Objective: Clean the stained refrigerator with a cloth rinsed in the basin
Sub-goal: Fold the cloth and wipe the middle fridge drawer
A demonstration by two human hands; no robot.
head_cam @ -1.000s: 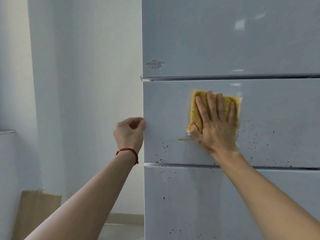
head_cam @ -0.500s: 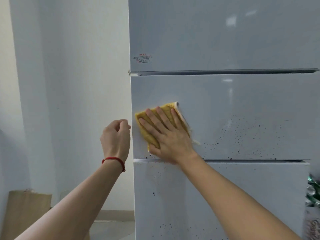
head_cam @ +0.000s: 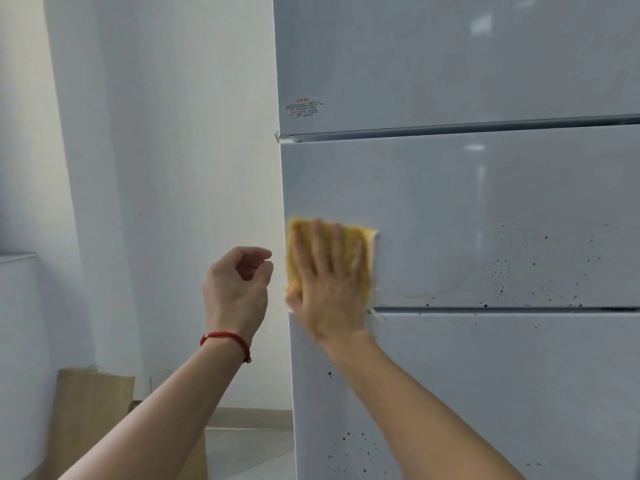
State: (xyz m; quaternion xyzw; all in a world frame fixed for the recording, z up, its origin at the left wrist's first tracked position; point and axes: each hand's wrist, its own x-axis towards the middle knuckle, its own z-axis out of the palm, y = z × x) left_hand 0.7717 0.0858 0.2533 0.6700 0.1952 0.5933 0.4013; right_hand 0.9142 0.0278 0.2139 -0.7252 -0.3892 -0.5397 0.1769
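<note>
Fridge (head_cam: 485, 209): I see R hand (head_cam: 332, 289) flat, pressing cloth (head_cam: 349, 237) on mid door; L hand (head_cam: 237, 285) loosely curled, empty.

- My right hand (head_cam: 330, 282) lies flat, fingers straight and spread, pressing a yellow cloth (head_cam: 365, 261) against the middle door of the pale grey refrigerator (head_cam: 485, 209), at its lower left corner.
- The hand is blurred.
- My left hand (head_cam: 239, 285) hangs in the air just beside the fridge's left edge, fingers loosely curled, holding nothing; a red string bracelet (head_cam: 227, 339) circles its wrist.
- Dark speckled stains (head_cam: 519, 271) dot the middle door to the right of the cloth, and more speckle the lower door.
- A small label (head_cam: 304, 108) with red print sits on the upper door.
- A brown paper bag (head_cam: 91, 410) leans by the white wall (head_cam: 173, 168).
</note>
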